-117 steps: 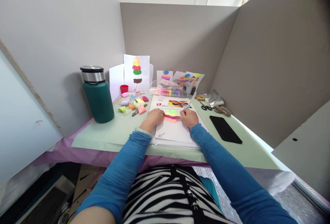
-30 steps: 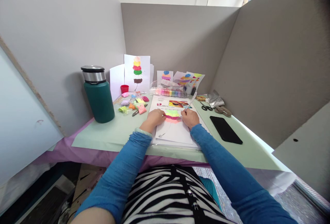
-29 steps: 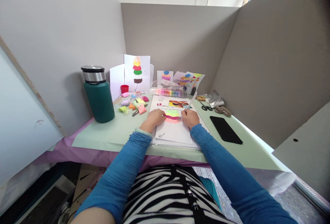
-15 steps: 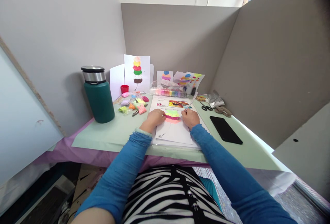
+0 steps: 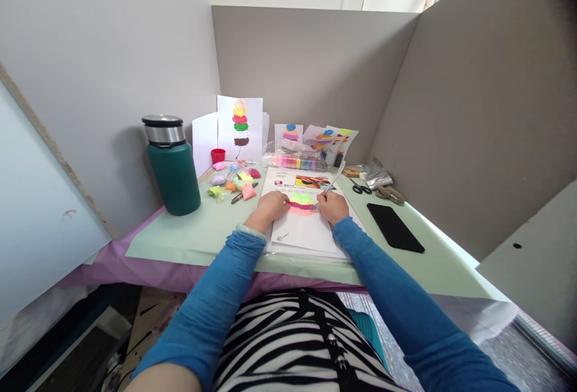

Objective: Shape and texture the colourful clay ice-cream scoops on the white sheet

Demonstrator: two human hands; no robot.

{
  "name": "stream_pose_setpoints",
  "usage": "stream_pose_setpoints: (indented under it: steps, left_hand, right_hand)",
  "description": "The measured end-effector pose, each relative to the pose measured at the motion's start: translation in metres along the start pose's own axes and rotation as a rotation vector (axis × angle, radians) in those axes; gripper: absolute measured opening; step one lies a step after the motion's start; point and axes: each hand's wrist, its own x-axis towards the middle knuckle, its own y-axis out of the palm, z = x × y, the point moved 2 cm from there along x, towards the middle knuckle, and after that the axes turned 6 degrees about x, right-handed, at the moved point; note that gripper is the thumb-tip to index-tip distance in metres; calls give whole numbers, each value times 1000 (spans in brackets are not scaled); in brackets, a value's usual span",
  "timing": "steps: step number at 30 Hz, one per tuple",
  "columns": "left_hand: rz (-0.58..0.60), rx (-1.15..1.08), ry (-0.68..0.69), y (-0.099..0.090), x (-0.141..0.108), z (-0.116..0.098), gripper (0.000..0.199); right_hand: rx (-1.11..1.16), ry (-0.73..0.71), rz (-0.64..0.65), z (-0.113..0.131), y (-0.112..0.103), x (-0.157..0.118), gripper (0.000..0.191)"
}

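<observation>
Your right hand (image 5: 332, 207) is closed around a fork (image 5: 332, 181), its tines at the right end of the clay bands (image 5: 300, 201); your left hand (image 5: 271, 205) has its fingertips at their left end, though you cannot tell whether they pinch. The yellow-green, magenta and pink bands lie on the white sheet (image 5: 306, 234), your landmark. Under it is the table (image 5: 205, 238). Left of the sheet, beyond the clay lumps, stands the green bottle (image 5: 174, 172); behind it, to the left, a painted card (image 5: 228, 130) stands upright. Right of it lies the black phone (image 5: 395, 227), with scissors (image 5: 360, 187) farther back. Behind and left are the red cup (image 5: 218, 155) and colored clay lumps (image 5: 247, 191).
</observation>
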Motion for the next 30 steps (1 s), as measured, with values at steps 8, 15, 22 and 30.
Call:
stream_pose_setpoints:
  steps: [8,15,22,30]
  left_hand:
    - [2,-5,7,-2,-1,0,36]
    - [-8,-10,8,-2,-2,-1,36]
    - [-1,-7,2,-2,-1,-1,36]
    - [0,-1,-4,-2,-2,-1,35]
  right_hand:
    - [-24,67,-7,-1,-2,0,37]
    - [-16,64,-3,-1,-2,0,37]
    - [-4,60,-9,-2,-1,0,36]
    - [-4,66,-6,-2,-1,1,35]
